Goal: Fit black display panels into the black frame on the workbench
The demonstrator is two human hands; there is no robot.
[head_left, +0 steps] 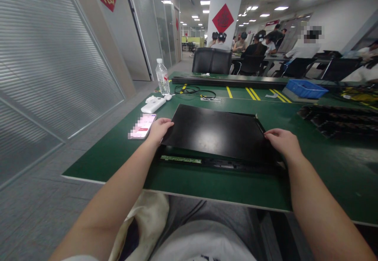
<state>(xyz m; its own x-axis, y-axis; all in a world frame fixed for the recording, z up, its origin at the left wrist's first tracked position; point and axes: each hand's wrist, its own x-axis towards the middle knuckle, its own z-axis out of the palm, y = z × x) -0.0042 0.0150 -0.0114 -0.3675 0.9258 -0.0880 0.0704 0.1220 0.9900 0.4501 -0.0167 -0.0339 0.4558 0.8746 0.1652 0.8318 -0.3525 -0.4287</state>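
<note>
A black flat display panel (215, 131) lies on the green table (206, 182) in front of me, its near edge raised off a black frame with a thin green circuit strip (180, 159). My left hand (159, 129) grips the panel's near left corner, fingers curled over the edge. My right hand (282, 140) holds the near right corner, fingers closed on the edge.
A phone (143, 126) lies left of the panel, with a white device (153, 104), a water bottle (162, 77) and black cables (195, 91) behind it. A blue tray (307, 88) and black trays (339, 119) stand at the right. People sit at far tables.
</note>
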